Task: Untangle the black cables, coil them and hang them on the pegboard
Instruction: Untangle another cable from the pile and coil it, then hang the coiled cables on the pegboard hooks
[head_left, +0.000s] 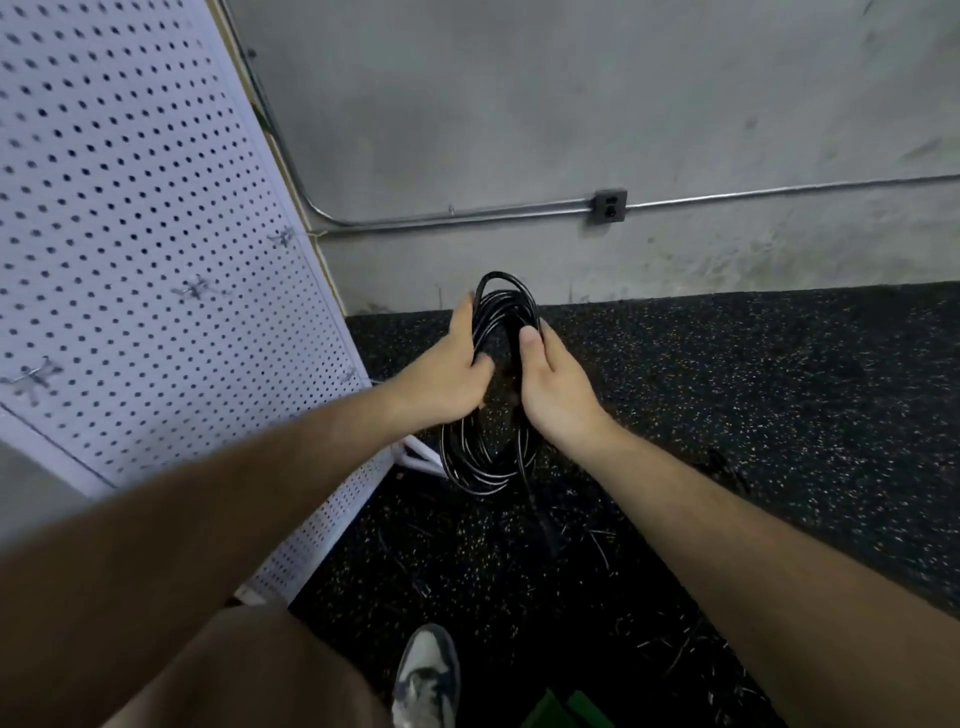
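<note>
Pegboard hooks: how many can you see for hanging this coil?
3 clear hooks on the pegboard: one upper right, one mid-board, one at the left edge. A faint fourth may sit near the lower right edge; blur may hide others.

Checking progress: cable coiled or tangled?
Coiled: cable forms neat stacked loops, held in left hand and right hand, not on the pegboard.

No text, label, brand or number can be read — nothing legible anywhere.
</note>
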